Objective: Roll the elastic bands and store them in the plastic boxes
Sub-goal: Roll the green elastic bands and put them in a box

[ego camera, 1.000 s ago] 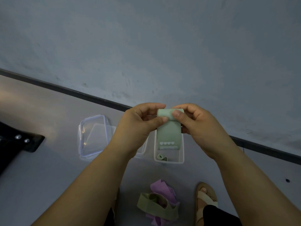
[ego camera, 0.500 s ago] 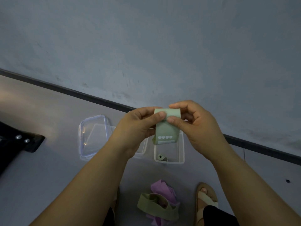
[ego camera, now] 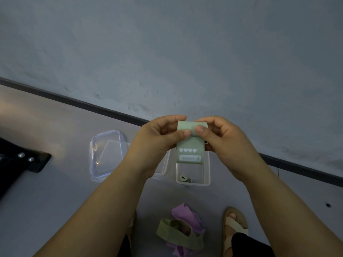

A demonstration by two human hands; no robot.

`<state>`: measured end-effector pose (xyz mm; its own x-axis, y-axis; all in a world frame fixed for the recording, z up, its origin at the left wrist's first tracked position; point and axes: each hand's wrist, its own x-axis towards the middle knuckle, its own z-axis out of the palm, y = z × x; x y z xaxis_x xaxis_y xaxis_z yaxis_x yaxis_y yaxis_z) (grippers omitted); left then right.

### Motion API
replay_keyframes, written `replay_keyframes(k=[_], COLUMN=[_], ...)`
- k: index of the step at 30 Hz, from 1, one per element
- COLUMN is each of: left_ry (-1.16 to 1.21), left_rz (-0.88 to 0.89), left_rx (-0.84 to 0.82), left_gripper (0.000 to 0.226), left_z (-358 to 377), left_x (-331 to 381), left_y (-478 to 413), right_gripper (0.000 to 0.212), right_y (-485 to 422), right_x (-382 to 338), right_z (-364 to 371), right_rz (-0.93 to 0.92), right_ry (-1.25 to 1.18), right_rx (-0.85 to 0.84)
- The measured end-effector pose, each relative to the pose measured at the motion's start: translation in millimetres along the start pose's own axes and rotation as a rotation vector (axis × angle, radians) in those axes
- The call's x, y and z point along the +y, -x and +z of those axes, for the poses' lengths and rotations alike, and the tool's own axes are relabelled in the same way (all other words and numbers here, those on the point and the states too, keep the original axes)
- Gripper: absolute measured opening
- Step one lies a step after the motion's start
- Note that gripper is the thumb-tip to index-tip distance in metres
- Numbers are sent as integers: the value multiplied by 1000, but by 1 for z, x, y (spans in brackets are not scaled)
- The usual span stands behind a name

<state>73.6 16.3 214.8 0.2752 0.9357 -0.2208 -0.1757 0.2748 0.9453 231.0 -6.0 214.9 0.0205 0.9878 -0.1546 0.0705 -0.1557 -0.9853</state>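
Fingers (ego camera: 209, 120) of the left hand (ego camera: 156, 141) and right hand (ego camera: 224, 143) pinch the rolled top of a pale green HEAVY elastic band (ego camera: 190, 148), held above the open plastic box (ego camera: 207, 175) near the wall edge of the floor (ego camera: 55, 182). Rolling looks midway; next, wind in the hanging tail. Loose bands (ego camera: 180, 232) wait nearer, with open floor between.

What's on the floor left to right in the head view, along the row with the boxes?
black part with two bolts → clear lid → open clear box with a rolled green band inside. A second clear box is mostly hidden by an arm, so it is left out.
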Motion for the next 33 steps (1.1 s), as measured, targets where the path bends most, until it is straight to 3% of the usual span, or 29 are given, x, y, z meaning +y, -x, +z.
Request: replay_keyframes(k=[5, 12, 16, 20, 26, 30, 33], left_ry=[8, -19, -96, -146, -169, -98, -56], left_rz=[-82, -153, -266, -342, -392, -416, -408], left_rx=[-17, -65, -241, -374, -435, -544, -598], left_gripper=[50, 39, 37, 27, 22, 54, 51], left_z=[-1, -8, -26, -27, -23, -25, -26], left_x=[-1, 2, 10, 12, 6, 1, 0], left_y=[0, -1, -1, 2, 1, -1, -2], right_gripper=[14, 24, 55, 69, 69, 68, 63], right_y=[0, 3, 9, 12, 15, 15, 17], right_x=[2, -2, -8, -10, -15, -16, -18], right_z=[-1, 2, -11, -12, -12, -13, -13], right_rz=[12, -67, 9, 5, -7, -30, -37], right_ry=[-46, 68, 230, 266, 345, 355, 314], right_rx=[6, -30, -299, -512, -550, -517, -482])
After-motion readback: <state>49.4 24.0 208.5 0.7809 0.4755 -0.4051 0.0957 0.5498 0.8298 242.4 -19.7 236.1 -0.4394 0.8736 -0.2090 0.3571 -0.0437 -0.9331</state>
